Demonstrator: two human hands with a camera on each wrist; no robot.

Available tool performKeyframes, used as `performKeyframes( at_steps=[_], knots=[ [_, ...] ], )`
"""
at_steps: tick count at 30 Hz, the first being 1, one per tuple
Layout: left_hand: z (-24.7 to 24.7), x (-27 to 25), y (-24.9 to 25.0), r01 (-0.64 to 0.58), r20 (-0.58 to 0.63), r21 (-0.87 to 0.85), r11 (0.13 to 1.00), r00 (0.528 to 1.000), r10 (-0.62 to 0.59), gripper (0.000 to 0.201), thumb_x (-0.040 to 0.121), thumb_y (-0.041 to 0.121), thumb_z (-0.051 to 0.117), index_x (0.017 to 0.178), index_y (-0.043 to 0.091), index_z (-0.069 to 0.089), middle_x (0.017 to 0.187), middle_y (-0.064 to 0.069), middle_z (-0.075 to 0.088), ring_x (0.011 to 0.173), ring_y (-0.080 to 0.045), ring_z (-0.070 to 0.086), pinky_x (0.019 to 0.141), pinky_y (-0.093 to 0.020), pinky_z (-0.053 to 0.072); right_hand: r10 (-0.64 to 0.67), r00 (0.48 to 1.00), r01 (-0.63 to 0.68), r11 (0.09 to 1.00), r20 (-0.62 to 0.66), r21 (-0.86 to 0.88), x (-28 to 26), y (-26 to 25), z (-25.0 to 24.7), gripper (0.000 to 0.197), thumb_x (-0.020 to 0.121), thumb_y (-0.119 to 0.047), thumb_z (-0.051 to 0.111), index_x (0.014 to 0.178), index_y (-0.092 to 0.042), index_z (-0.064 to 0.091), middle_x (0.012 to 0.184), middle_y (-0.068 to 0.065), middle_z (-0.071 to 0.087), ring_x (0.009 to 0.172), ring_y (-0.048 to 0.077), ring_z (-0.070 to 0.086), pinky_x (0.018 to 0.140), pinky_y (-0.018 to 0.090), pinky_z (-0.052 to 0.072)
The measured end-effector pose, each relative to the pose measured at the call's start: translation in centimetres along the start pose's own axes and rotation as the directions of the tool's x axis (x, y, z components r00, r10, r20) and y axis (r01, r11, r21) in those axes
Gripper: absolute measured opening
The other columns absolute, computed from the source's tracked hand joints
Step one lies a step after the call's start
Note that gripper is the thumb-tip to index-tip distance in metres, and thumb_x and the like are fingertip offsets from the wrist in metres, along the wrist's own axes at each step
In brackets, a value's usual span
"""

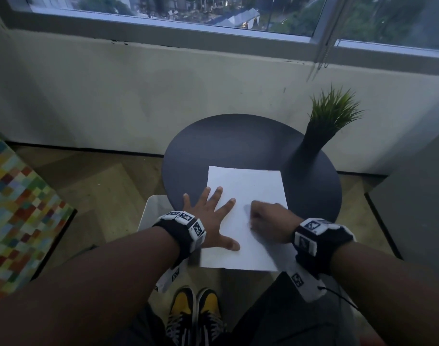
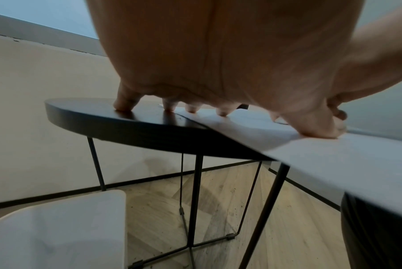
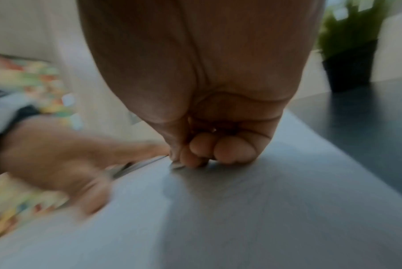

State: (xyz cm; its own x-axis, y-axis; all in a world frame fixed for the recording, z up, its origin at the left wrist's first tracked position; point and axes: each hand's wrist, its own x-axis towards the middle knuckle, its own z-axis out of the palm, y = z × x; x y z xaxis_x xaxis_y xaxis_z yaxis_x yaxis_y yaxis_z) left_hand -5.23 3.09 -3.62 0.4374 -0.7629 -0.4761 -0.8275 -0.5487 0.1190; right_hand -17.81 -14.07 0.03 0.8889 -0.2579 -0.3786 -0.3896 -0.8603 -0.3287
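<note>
A white sheet of paper point(image 1: 248, 196) point(image 2: 333, 163) point(image 3: 241, 209) lies on a round dark table point(image 1: 238, 141) point(image 2: 126, 125), its near end hanging over the table's front edge. My left hand point(image 1: 211, 221) point(image 2: 218, 72) lies flat with spread fingers. Its thumb and two fingers press the paper's left part, and the outer fingers touch the tabletop. My right hand point(image 1: 268, 218) point(image 3: 207, 109) is curled into a fist that presses down on the paper's right half. A small pale sliver shows under its thumb tip, too blurred to name.
A dark vase point(image 1: 305, 156) with green grass point(image 1: 333, 113) stands at the table's right rear, close to the paper's far right corner. A white seat point(image 1: 151, 211) point(image 2: 57, 233) sits left of the table. A chequered cushion point(image 1: 19, 208) lies at far left. The wall and window run behind.
</note>
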Motion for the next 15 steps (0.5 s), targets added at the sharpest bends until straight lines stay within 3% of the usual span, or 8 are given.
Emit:
performKeyframes(
  at_steps=[2,5,8,12,13,15],
  knots=[
    [-0.3,-0.2,-0.3,-0.002,0.015,0.0,1.0,1.0,0.002,0.123,0.064,0.099,0.046,0.152,0.047,-0.022,0.163,0.004,-0.036,0.151,-0.03,-0.03,0.115,-0.072,-0.012,0.134,0.988,-0.125,0.987,-0.078,0.104,0.6,1.6,-1.1,0.009,0.092,-0.025,0.055,0.092,-0.016,0.053,0.092,0.005,0.064,0.086,0.026,0.059,0.074,0.036,0.046],
    [-0.9,-0.4,-0.2,0.019,0.037,-0.005,1.0,0.999,-0.018,0.123,0.064,0.097,0.051,0.152,0.05,-0.021,0.163,0.004,-0.035,0.151,-0.032,-0.029,0.114,-0.072,-0.013,0.173,0.98,-0.162,0.981,-0.101,0.106,1.0,2.0,-1.4,0.009,0.093,-0.022,0.053,0.094,-0.013,0.053,0.094,0.01,0.065,0.087,0.029,0.058,0.071,0.036,0.043],
    [-1.7,-0.5,0.4,0.036,0.069,0.006,0.999,0.997,-0.036,0.124,0.063,0.096,0.054,0.152,0.051,-0.021,0.164,0.005,-0.034,0.151,-0.035,-0.029,0.109,-0.078,-0.012,0.078,0.995,-0.075,0.995,-0.055,0.061,0.3,0.3,-0.8,0.006,0.092,-0.024,0.047,0.088,-0.02,0.048,0.09,0.007,0.062,0.08,0.026,0.056,0.07,0.036,0.046],
    [-2.5,-0.9,0.8,0.044,0.11,0.008,0.999,0.993,-0.044,0.123,0.066,0.092,0.058,0.152,0.051,-0.02,0.163,0.005,-0.035,0.151,-0.038,-0.028,0.108,-0.081,-0.001,-0.203,0.974,0.211,0.975,0.105,-0.07,-1.7,-2.2,1.0,0.006,0.094,-0.028,0.051,0.091,-0.024,0.047,0.085,0.001,0.064,0.072,0.02,0.058,0.072,0.035,0.053],
    [-2.7,-1.0,0.9,0.047,0.117,0.014,0.999,0.992,-0.048,0.123,0.066,0.091,0.059,0.152,0.051,-0.02,0.163,0.005,-0.035,0.151,-0.038,-0.027,0.108,-0.081,0.001,-0.196,0.975,0.204,0.976,0.107,-0.07,-1.5,-1.9,0.7,0.006,0.094,-0.028,0.052,0.092,-0.023,0.05,0.085,0.0,0.063,0.073,0.02,0.058,0.07,0.034,0.051],
    [-2.9,-0.9,1.1,0.06,0.127,0.028,0.998,0.99,-0.063,0.124,0.067,0.09,0.061,0.152,0.051,-0.021,0.164,0.004,-0.034,0.151,-0.038,-0.026,0.109,-0.081,0.005,-0.072,0.997,0.073,0.997,0.037,-0.03,-0.2,-0.6,-0.4,0.005,0.092,-0.027,0.05,0.088,-0.024,0.051,0.086,-0.002,0.061,0.078,0.021,0.058,0.066,0.033,0.045]
  ],
)
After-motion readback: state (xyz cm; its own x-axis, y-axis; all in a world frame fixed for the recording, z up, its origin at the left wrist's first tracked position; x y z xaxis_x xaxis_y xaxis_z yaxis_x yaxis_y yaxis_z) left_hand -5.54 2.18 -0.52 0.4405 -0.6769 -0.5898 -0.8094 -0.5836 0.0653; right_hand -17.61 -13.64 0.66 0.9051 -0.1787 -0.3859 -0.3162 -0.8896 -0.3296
